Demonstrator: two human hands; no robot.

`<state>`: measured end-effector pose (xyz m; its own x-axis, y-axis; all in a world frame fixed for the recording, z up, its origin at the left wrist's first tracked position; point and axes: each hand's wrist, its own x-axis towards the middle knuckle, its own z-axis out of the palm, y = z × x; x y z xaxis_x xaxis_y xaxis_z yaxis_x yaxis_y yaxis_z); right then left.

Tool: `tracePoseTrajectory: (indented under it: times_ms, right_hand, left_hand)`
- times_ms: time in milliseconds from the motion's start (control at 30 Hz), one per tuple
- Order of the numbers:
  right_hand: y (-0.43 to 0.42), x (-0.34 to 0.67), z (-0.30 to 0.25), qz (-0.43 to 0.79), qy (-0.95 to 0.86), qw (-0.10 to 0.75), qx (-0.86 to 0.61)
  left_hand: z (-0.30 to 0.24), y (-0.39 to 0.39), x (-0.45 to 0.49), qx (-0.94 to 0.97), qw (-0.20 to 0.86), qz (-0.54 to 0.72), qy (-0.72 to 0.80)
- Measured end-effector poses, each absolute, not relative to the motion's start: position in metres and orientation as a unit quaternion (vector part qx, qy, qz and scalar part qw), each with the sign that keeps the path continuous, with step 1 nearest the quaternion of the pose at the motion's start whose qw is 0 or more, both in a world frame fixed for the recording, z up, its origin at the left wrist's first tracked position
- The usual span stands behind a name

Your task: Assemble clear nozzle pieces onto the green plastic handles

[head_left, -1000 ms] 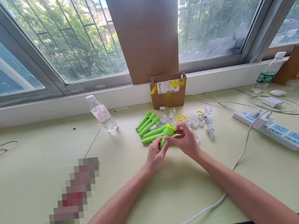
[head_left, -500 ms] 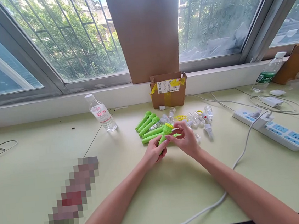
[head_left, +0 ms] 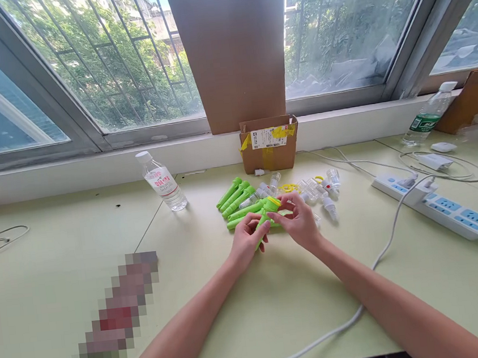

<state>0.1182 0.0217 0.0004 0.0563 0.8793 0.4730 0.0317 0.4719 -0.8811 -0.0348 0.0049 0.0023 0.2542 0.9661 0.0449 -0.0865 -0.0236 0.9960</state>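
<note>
My left hand [head_left: 247, 238] is closed around a green plastic handle [head_left: 262, 223], shaped like a small flashlight with a flared head and a yellow ring [head_left: 274, 200] at its top. It is tilted up and to the right. My right hand [head_left: 298, 221] has its thumb and fingers closed on the flared head, by the yellow ring; the fingertips are partly hidden. More green handles [head_left: 236, 196] lie just behind my left hand. Past my right hand are several clear plastic pieces [head_left: 311, 189], loose yellow rings [head_left: 288, 187] and a white nozzle-like piece [head_left: 330, 208].
A cardboard box [head_left: 268, 153] stands behind the parts. Water bottles stand at left [head_left: 161, 181] and far right [head_left: 429, 116]. A white power strip [head_left: 438, 206] lies at right; its cable [head_left: 324, 338] runs under my right forearm. A blurred-out object [head_left: 118, 308] lies at left.
The head of the green handle has shifted slightly right, and my right fingers have closed in around it. The white nozzle-like piece has moved a little to the left.
</note>
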Motion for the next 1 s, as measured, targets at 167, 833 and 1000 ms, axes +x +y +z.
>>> tracePoseTrajectory:
  times_ms: [167,833,1000]
  right_hand:
    - [0.0234,0.1176,-0.0036,0.320,-0.594,0.622,-0.398]
    - [0.0259,0.1185,-0.0070,0.341,-0.605,0.602,-0.393]
    - [0.0253,0.1176,-0.0047,0.369,-0.594,0.605,-0.381]
  left_hand:
    - [0.0005,0.0061,-0.0345,0.577,0.528,0.459,0.421]
    - [0.0071,0.0048,-0.0383,0.499,0.647,0.420,0.394]
    - [0.0078,0.0059,-0.0395,0.497,0.657,0.412,0.390]
